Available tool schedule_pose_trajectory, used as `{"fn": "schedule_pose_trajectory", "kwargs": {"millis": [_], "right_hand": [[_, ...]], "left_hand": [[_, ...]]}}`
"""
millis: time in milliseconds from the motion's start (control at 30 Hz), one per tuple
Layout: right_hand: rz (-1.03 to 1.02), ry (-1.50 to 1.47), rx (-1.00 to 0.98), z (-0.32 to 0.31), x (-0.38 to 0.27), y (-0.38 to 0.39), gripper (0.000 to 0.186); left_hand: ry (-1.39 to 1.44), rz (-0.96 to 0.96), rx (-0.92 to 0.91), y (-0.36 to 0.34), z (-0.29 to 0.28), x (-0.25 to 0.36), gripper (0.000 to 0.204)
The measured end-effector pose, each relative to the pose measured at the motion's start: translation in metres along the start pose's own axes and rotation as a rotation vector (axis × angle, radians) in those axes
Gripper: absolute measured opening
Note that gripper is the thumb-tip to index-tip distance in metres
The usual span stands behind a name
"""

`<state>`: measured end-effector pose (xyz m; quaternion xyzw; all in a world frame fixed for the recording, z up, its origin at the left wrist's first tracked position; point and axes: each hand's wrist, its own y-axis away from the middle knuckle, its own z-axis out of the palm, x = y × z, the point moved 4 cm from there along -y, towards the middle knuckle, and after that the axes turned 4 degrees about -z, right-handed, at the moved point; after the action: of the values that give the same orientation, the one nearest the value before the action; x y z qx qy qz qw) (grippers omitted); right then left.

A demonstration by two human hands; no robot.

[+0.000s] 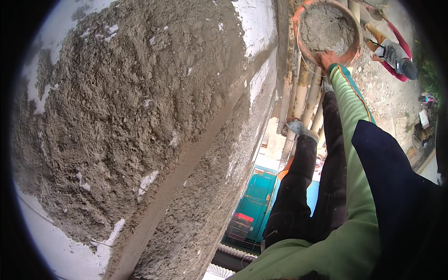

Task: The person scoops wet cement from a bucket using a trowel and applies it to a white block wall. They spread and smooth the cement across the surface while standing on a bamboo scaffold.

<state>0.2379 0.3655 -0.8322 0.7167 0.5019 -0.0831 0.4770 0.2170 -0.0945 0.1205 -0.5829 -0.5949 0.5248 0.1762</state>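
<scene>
My right hand (pixel 328 59), at the end of a green sleeve, reaches far forward to an orange-red bucket (pixel 301 38). Its fingers are closed over the bucket's near rim. Grey wet mortar (pixel 326 29) fills much of the bucket, and a thin wire handle hangs down its left side. Left of me rises a wall with a rough coat of grey mortar (pixel 126 102) and patches of white bare surface. A smoother mortar band (pixel 186 163) runs slantwise along the wall's edge. My left hand does not show.
Bamboo poles (pixel 305 93) lie under the bucket and my feet. Well below on the right, another person (pixel 394 53) is on the rubble-strewn ground. A teal door (pixel 257 196) and a red crate-like thing (pixel 240 224) show lower down. Dark blue cloth (pixel 396 177) covers the right side.
</scene>
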Motion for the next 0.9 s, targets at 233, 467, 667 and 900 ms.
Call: {"fn": "schedule_pose_trajectory", "kwargs": {"millis": [233,467,667,900], "right_hand": [[0.313,-0.668,-0.004,-0.067,-0.018,0.097,0.042],[0.067,-1.252,0.13,-0.171,-0.195,0.228,0.018],[-0.168,-1.506,0.241,-0.269,-0.376,0.458,0.035],[-0.216,-1.517,0.506,-0.269,-0.485,0.614,0.042]], "left_hand": [[-0.087,-0.037,0.036,0.0,-0.032,-0.017,0.081],[-0.202,-0.088,0.089,-0.001,-0.068,-0.06,0.079],[0.017,-0.079,0.126,-0.004,-0.072,-0.061,0.084],[0.174,-0.146,0.033,-0.004,-0.081,-0.06,0.091]]}}
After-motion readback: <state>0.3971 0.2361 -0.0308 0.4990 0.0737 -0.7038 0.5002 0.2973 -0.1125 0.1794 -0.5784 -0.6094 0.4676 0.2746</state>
